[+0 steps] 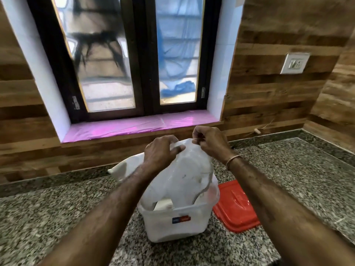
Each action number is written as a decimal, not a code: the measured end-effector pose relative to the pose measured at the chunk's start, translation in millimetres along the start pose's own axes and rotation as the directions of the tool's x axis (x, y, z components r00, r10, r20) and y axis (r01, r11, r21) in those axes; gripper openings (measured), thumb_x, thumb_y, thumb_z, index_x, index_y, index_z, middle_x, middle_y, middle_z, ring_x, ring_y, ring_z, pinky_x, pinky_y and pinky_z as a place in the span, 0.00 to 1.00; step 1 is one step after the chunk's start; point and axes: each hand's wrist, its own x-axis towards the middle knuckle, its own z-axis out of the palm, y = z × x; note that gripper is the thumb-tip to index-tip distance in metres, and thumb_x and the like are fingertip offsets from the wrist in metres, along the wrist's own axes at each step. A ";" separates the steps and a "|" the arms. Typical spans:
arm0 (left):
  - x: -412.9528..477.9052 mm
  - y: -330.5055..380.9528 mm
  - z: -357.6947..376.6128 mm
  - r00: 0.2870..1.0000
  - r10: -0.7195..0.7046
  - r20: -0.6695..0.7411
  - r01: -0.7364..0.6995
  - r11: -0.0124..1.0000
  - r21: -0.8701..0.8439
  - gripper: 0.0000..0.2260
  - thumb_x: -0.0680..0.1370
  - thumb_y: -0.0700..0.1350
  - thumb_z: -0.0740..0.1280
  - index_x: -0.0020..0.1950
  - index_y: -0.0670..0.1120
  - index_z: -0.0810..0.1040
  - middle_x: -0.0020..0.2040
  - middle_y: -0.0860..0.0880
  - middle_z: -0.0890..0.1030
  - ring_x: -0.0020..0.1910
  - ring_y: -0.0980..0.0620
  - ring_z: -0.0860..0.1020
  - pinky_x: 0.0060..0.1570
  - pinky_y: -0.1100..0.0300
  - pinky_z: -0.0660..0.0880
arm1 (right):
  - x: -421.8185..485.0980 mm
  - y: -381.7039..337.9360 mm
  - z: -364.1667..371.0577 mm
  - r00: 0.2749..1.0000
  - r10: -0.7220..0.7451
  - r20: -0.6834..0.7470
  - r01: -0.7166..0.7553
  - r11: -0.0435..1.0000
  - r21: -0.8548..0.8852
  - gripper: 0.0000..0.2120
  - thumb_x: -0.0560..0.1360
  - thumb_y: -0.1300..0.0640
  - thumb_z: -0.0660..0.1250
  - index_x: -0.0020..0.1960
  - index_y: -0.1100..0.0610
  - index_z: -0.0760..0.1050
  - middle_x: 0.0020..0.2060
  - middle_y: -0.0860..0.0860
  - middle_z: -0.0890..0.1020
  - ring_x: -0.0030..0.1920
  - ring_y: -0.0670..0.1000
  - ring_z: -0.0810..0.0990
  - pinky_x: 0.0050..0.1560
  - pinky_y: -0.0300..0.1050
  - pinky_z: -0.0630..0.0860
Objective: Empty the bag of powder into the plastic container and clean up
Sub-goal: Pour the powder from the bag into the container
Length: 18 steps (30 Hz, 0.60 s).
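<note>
A clear plastic bag [189, 177] dusted with white powder hangs upside down, its lower end inside the translucent plastic container [178, 225] on the granite counter. My left hand [160, 153] grips the bag's raised top at the left. Pinching the same top edge at the right is my right hand [208, 141]. White powder shows inside the container behind a small blue and red label. A white fold of the bag or another white sheet [124, 167] sticks out to the left behind my left wrist.
An orange-red lid [237, 206] lies flat on the counter just right of the container. The granite counter [57, 217] runs along a wood-panelled wall. A window with a pink-covered sill [138, 124] is straight ahead. A wall socket [294, 63] is at the upper right.
</note>
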 end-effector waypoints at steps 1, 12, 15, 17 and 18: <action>6.4 3.3 6.1 1.000 -0.014 -0.022 0.013 0.999 -0.035 0.13 0.76 0.59 0.71 0.55 0.54 0.83 0.56 0.53 0.85 0.57 0.49 0.81 0.54 0.52 0.74 | 0.1 2.2 1.8 1.000 0.014 -0.002 -0.014 1.000 0.026 0.06 0.73 0.60 0.76 0.42 0.53 0.79 0.37 0.44 0.83 0.37 0.42 0.78 0.34 0.32 0.68; 33.3 -23.4 21.8 0.921 -0.364 -0.139 0.292 0.881 -0.371 0.06 0.73 0.54 0.73 0.39 0.54 0.85 0.39 0.53 0.85 0.45 0.47 0.83 0.48 0.49 0.81 | -59.3 74.5 56.2 0.950 0.217 0.223 -0.310 0.625 0.716 0.05 0.77 0.57 0.73 0.49 0.59 0.84 0.42 0.53 0.87 0.44 0.49 0.83 0.49 0.53 0.80; 33.5 -31.3 28.1 0.897 -0.433 -0.094 0.327 0.791 -0.517 0.07 0.75 0.50 0.72 0.37 0.53 0.85 0.36 0.53 0.85 0.42 0.49 0.82 0.46 0.51 0.79 | -60.8 85.4 72.8 0.942 0.291 0.166 -0.327 0.693 0.643 0.09 0.70 0.50 0.74 0.34 0.54 0.79 0.29 0.44 0.80 0.35 0.45 0.76 0.41 0.52 0.75; 33.0 -38.9 31.2 0.879 -0.474 -0.057 0.356 0.729 -0.585 0.08 0.75 0.49 0.71 0.36 0.52 0.85 0.36 0.51 0.84 0.41 0.48 0.80 0.44 0.53 0.78 | -54.4 88.2 75.5 0.946 0.294 0.140 -0.318 0.739 0.595 0.10 0.67 0.47 0.73 0.32 0.51 0.78 0.27 0.43 0.78 0.32 0.44 0.74 0.40 0.54 0.76; 33.2 -42.7 31.7 0.876 -0.480 -0.043 0.367 0.721 -0.588 0.08 0.75 0.48 0.71 0.37 0.52 0.85 0.37 0.51 0.84 0.42 0.47 0.80 0.45 0.53 0.78 | -51.6 89.2 77.0 0.946 0.295 0.132 -0.316 0.757 0.572 0.09 0.67 0.47 0.72 0.32 0.50 0.77 0.27 0.43 0.78 0.32 0.43 0.74 0.40 0.54 0.77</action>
